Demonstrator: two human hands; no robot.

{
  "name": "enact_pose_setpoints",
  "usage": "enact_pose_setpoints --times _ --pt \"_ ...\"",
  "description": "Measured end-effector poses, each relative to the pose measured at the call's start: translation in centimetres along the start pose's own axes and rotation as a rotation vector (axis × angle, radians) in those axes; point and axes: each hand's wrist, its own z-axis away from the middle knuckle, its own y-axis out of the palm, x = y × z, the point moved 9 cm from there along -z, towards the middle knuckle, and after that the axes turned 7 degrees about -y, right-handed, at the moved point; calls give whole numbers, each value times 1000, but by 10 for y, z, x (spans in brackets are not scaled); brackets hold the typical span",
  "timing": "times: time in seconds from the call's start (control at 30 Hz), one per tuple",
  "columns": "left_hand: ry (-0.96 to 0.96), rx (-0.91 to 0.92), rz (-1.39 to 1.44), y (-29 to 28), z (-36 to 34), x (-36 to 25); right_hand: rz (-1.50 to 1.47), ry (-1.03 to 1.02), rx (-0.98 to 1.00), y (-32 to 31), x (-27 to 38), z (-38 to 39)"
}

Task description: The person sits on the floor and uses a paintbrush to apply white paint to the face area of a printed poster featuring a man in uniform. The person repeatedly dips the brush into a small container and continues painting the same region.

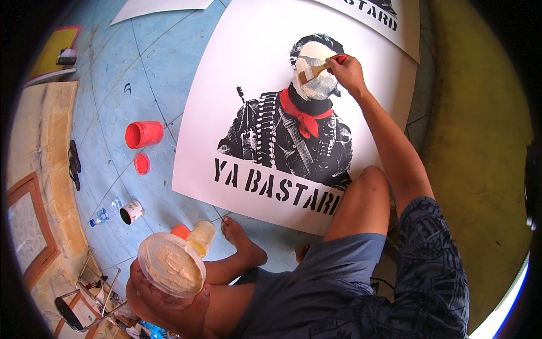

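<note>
My right hand (345, 73) grips a flat paintbrush (317, 70) with a red tip on its handle; its bristles rest on the pale head area of a printed figure. The large white poster (197, 135) shows that black stencilled figure with a red neckerchief (305, 118) and black lettering beneath. Low at the left, my left hand (183, 305) holds a round translucent tub or lid (169, 260) with cream paint spread in it, fingers wrapped round its side and underside. Just behind it are a pale container (203, 236) and a small orange-red pot (180, 230).
A red jar (148, 135) and red lid (141, 165) lie left of the poster, near a plastic bottle (99, 217) and white can (134, 211) on blue tiles (101, 113). Black sandals (74, 165) and a metal chair (76, 308) are farther left. Another poster (372, 11) lies beyond.
</note>
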Motion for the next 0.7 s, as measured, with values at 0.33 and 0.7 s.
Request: enact_pose_setpoints --times 0.33,0.7 --pt "58 -2 68 -4 1 -7 1 5 -159 9 11 22" --pt "67 -29 43 -4 5 -2 10 45 -229 15 12 35"
